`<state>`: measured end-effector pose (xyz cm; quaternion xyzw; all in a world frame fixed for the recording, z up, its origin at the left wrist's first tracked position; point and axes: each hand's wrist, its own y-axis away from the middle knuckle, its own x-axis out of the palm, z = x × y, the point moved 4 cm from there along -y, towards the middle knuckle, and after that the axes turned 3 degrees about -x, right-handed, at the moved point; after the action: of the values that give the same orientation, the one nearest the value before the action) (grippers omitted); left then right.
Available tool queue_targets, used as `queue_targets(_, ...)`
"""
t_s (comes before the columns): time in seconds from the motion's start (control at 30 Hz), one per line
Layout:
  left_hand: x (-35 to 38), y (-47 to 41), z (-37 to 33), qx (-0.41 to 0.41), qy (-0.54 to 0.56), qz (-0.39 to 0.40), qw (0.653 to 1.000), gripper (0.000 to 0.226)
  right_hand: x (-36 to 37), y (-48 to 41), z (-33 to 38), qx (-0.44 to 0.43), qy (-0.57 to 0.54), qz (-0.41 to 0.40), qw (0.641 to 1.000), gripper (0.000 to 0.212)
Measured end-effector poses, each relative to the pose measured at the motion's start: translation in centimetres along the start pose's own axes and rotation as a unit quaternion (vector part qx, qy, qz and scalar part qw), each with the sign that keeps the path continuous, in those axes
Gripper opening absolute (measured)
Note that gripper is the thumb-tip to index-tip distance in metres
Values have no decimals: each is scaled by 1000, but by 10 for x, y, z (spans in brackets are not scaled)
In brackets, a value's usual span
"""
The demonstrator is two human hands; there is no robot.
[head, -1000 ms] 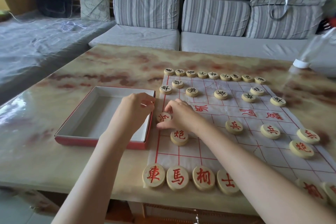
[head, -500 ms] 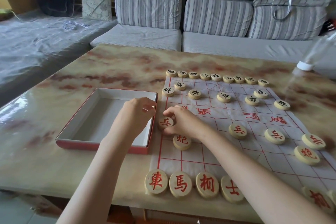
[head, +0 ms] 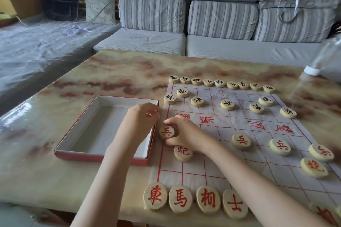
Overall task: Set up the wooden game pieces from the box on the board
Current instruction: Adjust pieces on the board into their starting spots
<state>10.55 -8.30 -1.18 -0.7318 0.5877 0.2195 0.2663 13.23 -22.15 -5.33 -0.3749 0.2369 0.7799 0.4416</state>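
A paper board [head: 239,162] with a red grid lies on the table. My right hand [head: 184,132] pinches a round wooden piece with a red soldier character [head: 166,132] at the board's left edge line. A red cannon piece [head: 183,153] sits just below that hand. My left hand [head: 142,121] hovers over the right wall of the red-sided box [head: 99,131], its fingers loosely curled, and I see nothing in it. The box shows no pieces inside. Black-lettered pieces [head: 219,83] line the far edge. Red-lettered pieces [head: 180,201] line the near edge.
The marble-patterned table [head: 120,79] holds the box on the left and the board on the right. An overturned clear bottle with a white cap [head: 311,70] lies at the far right. A striped sofa [head: 221,18] stands behind the table.
Both hands stay almost where they were, and the right hand keeps its pinch on the soldier piece. The whole scene sits slightly lower in view.
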Motion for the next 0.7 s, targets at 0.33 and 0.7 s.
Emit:
queue_targets(0.33, 16, -39, -11, 15, -52, 13, 998, 24, -78, 8, -46, 40, -34, -54, 997, 42)
queue_targets(0.7, 62, -115, -14, 52, -225, 129, 964, 46, -106, -51, -87, 53, 81, -14, 995, 53)
